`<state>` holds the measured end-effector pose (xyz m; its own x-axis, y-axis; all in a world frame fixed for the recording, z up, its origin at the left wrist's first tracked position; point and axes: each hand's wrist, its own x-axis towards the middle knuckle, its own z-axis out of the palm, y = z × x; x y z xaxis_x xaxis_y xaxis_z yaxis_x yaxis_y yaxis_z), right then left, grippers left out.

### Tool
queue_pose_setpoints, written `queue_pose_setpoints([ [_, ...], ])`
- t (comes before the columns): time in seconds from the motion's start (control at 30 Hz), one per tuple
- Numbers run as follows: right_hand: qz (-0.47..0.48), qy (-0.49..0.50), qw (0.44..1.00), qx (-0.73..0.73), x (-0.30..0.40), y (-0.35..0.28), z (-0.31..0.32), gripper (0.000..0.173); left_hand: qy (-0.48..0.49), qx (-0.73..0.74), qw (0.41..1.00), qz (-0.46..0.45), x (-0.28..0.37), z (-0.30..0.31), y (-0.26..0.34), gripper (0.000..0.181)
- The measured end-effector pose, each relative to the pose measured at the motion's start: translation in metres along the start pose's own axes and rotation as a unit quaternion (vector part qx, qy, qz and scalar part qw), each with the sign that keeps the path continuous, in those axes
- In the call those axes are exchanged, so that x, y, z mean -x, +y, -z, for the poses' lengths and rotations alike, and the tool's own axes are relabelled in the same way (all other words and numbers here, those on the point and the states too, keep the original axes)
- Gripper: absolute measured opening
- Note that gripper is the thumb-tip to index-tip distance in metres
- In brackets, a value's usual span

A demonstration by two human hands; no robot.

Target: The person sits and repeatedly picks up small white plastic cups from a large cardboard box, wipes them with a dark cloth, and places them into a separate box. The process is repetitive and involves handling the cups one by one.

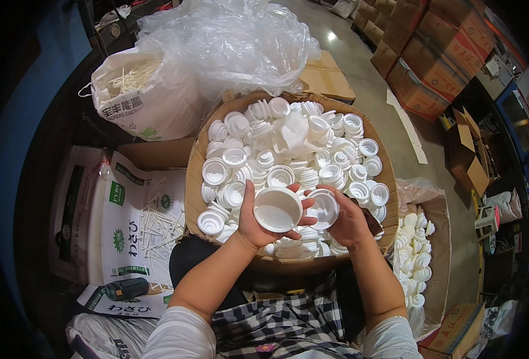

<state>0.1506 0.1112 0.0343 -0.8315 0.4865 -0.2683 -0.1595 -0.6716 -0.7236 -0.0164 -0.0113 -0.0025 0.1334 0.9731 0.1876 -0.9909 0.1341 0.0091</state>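
Observation:
My left hand (257, 224) holds a round white plastic cap (278, 209), its smooth hollow side facing up, with the fingers spread beneath and past its right rim. Just right of it, my right hand (347, 220) grips a second white plastic cap (322, 209) between thumb and fingers, its ringed side showing. Both hands are above a large cardboard box (192, 179) filled with white ringed plastic caps (280, 176), many nested in stacks. A crumpled translucent white sheet (291, 130) lies on the pile. Something dark brown, partly hidden, sits behind my right hand.
At the left, thin white sticks (157, 233) lie on printed sheeting near a dark bottle (126, 289). Behind them stands a white sack (148, 103) of similar sticks, beside clear plastic bags (228, 45). Another box (442, 251) with white parts stands right; stacked cartons (430, 80) are farther off.

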Motion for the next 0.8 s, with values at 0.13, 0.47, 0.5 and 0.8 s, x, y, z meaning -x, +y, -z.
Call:
queue_pose_setpoints([
  [0.13,-0.048,-0.107,0.993,-0.034,0.009,-0.023,-0.001,0.059,-0.001,0.016,1.000,-0.014,0.001,-0.003,0.001,0.093],
  [0.47,0.254,0.061,0.833,0.488,-0.001,0.006,0.005,0.067,0.205,-0.079,0.974,-0.061,-0.009,-0.004,-0.008,0.091],
  [0.5,0.277,0.050,0.802,0.526,-0.001,0.010,0.002,0.066,0.185,-0.072,0.978,-0.064,-0.009,-0.004,-0.009,0.090],
  [0.8,0.362,-0.005,0.704,0.612,0.010,0.001,-0.024,0.045,0.168,-0.105,0.978,-0.060,-0.009,0.007,-0.008,0.070],
])
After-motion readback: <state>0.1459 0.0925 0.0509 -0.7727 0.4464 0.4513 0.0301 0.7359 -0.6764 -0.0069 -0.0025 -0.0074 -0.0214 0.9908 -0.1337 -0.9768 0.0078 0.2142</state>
